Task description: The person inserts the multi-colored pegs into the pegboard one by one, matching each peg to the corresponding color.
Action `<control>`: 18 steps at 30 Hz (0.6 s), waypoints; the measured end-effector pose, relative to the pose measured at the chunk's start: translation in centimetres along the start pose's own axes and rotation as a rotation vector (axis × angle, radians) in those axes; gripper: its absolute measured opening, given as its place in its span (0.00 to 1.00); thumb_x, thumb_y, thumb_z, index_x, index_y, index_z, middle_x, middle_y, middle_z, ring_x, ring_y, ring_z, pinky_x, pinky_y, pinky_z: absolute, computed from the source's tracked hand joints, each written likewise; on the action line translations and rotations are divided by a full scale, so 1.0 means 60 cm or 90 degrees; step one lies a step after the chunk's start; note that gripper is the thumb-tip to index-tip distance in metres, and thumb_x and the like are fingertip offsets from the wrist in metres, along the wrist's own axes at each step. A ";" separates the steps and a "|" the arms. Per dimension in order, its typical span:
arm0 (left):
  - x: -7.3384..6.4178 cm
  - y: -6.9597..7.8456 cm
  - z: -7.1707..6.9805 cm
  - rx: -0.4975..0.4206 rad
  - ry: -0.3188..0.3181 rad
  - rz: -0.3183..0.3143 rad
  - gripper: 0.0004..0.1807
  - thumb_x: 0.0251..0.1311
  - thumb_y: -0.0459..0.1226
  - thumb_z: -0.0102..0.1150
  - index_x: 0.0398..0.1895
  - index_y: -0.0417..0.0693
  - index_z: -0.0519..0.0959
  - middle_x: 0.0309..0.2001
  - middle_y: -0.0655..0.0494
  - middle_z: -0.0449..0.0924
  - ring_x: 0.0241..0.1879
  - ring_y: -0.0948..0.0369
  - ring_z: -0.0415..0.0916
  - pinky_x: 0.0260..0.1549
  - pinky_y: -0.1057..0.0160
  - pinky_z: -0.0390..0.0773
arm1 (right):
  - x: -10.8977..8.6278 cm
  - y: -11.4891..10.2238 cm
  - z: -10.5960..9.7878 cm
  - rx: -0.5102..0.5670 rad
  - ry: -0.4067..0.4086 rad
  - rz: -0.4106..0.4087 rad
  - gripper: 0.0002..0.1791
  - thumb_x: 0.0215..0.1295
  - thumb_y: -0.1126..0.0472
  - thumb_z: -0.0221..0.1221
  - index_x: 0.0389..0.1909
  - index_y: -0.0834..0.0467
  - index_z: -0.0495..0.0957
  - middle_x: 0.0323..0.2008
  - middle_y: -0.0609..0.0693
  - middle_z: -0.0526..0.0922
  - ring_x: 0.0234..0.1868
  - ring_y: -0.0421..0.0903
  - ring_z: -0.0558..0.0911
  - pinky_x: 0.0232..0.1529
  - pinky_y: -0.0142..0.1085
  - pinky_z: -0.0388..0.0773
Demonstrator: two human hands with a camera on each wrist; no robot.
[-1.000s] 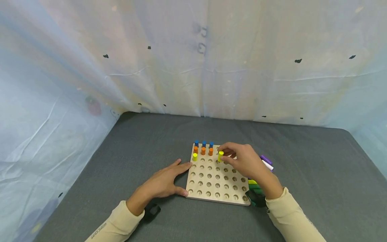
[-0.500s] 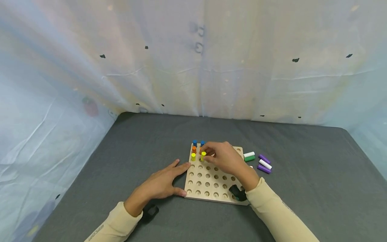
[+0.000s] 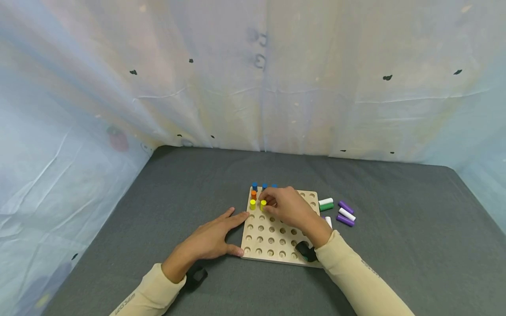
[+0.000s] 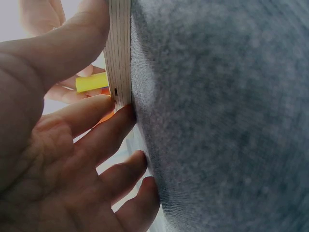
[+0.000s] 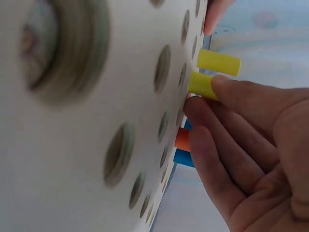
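In the head view a pale wooden board (image 3: 266, 234) with rows of round holes lies on the grey cloth. My right hand (image 3: 290, 208) pinches a yellow peg (image 3: 263, 205) between thumb and fingers, upright in the third row from the back. In the right wrist view this peg (image 5: 200, 83) meets the board's face, beside another yellow peg (image 5: 219, 63). My left hand (image 3: 213, 237) is spread, with thumb and index fingertip against the board's left edge. Blue pegs (image 3: 254, 187) stand in the back row. An orange peg (image 3: 254, 195) shows in the second row; my right hand hides others.
Right of the board lie loose pegs: a white one (image 3: 326, 201) beside a green one (image 3: 327, 206), and a purple one (image 3: 345, 207) near another white one (image 3: 347, 214). My right forearm covers the board's right front corner. Pale sheeting (image 3: 300, 127) hangs behind the table.
My right hand has carried the yellow peg leftward across the board, then slightly lower, next to the first yellow peg. My left hand has stayed at the board's edge.
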State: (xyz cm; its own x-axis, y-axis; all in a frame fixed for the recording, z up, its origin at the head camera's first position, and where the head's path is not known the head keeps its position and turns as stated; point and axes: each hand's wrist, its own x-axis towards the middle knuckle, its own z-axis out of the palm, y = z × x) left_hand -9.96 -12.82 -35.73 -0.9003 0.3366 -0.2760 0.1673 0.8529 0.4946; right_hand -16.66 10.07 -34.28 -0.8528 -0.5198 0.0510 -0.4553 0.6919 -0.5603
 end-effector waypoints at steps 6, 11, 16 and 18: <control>0.001 0.003 -0.001 -0.001 -0.001 -0.007 0.52 0.46 0.53 0.75 0.76 0.75 0.58 0.80 0.50 0.50 0.78 0.48 0.51 0.63 0.30 0.62 | -0.020 -0.002 -0.017 0.006 -0.002 -0.013 0.17 0.66 0.61 0.64 0.56 0.52 0.82 0.48 0.47 0.88 0.46 0.43 0.86 0.49 0.41 0.82; 0.003 0.005 0.001 0.001 0.001 -0.004 0.52 0.45 0.53 0.75 0.76 0.74 0.58 0.80 0.49 0.50 0.78 0.47 0.52 0.62 0.29 0.62 | -0.056 0.014 -0.040 0.005 0.024 -0.015 0.16 0.67 0.59 0.64 0.55 0.53 0.81 0.50 0.47 0.87 0.47 0.44 0.86 0.48 0.41 0.83; 0.003 0.005 0.001 0.000 -0.002 0.002 0.53 0.45 0.53 0.76 0.76 0.74 0.58 0.80 0.49 0.50 0.78 0.47 0.51 0.62 0.28 0.61 | -0.103 0.043 -0.061 -0.009 0.053 0.009 0.14 0.65 0.61 0.65 0.52 0.53 0.83 0.46 0.46 0.88 0.45 0.43 0.86 0.45 0.42 0.83; 0.003 0.005 0.001 0.001 -0.001 0.003 0.53 0.45 0.53 0.76 0.76 0.74 0.58 0.80 0.49 0.50 0.78 0.47 0.52 0.62 0.28 0.61 | -0.121 0.056 -0.068 -0.020 0.062 0.025 0.14 0.64 0.61 0.66 0.51 0.52 0.83 0.44 0.45 0.88 0.44 0.42 0.86 0.45 0.43 0.82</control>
State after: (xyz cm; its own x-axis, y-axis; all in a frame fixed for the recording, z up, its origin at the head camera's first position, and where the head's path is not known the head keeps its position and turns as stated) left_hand -10.03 -12.51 -35.67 -0.8988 0.3417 -0.2747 0.1725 0.8515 0.4951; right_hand -13.04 18.18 -33.17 -0.8905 -0.4415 0.1101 -0.4271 0.7273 -0.5373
